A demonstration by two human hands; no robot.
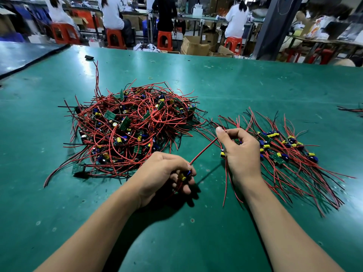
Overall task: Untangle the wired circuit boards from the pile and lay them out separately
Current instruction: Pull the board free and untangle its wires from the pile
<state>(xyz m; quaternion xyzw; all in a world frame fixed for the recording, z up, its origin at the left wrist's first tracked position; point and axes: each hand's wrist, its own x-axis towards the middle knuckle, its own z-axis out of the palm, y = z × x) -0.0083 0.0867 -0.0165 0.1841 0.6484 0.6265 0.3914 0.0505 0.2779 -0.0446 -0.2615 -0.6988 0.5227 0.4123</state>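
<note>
A tangled pile (129,126) of small green circuit boards with red and black wires lies left of centre on the green mat (245,85). To the right lies a row of separated boards (282,148), their wires fanned out. My left hand (165,173) grips one board with a yellow and a blue capacitor (185,175). A red wire (204,150) runs taut from it up to my right hand (239,148), which pinches wires near their ends. Another small board (222,154) hangs at that hand's palm side.
A small black part (89,57) and a rubber band (150,77) lie at the far side of the mat. More wires (351,109) poke in at the right edge. Behind the table, people sit on orange stools (115,39) among cardboard boxes.
</note>
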